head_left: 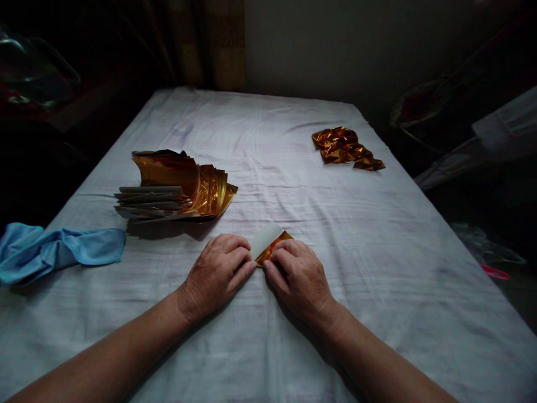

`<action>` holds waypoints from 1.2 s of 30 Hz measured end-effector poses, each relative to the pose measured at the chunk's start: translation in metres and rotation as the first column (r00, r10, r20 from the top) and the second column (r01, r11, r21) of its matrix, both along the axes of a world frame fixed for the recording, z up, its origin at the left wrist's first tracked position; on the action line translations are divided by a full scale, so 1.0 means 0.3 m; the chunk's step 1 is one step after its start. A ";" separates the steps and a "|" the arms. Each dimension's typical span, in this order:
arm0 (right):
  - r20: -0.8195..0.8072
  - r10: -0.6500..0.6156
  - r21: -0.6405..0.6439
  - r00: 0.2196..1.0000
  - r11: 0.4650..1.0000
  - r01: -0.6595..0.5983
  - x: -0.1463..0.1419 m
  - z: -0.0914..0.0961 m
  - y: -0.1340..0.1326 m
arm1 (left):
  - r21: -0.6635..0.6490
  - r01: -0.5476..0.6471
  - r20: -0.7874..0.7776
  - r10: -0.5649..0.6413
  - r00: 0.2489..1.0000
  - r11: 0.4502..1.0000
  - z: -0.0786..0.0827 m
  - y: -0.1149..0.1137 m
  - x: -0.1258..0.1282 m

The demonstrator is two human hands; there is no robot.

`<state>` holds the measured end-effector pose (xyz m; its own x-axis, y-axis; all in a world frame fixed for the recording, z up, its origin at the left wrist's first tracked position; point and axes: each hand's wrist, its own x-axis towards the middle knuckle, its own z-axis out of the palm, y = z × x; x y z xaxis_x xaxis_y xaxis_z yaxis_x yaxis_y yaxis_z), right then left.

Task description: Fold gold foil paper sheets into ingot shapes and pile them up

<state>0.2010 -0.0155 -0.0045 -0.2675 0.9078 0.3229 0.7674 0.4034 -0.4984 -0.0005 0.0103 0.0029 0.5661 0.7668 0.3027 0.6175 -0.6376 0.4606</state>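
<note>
A small sheet of gold foil paper point(267, 242), pale on one side and shiny gold on the other, lies partly folded on the cloth in front of me. My left hand point(222, 266) grips its left edge, fingers curled and thumb pressed near the lower corner. On the other side, my right hand point(300, 274) pinches the gold folded part. Both hands rest low on the table, thumbs close together, and they hide the sheet's side edges.
A thick bent stack of gold foil paper point(180, 187) stands at the left. Several crumpled-looking folded gold pieces point(346, 148) lie at the back right. A blue cloth point(62, 252) is at the left edge. White creased cloth point(268, 347) covers the table.
</note>
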 end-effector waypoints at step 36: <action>0.067 -0.049 -0.006 0.997 0.999 0.049 -0.005 -0.012 0.003 | -0.095 -0.077 -0.026 0.075 0.997 0.992 0.003 -0.003 0.019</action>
<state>0.1995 -0.0145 -0.0081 -0.2431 0.9227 0.2994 0.8178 0.3609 -0.4483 0.0052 0.0095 0.0038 0.5107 0.8328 0.2134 0.6733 -0.5418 0.5031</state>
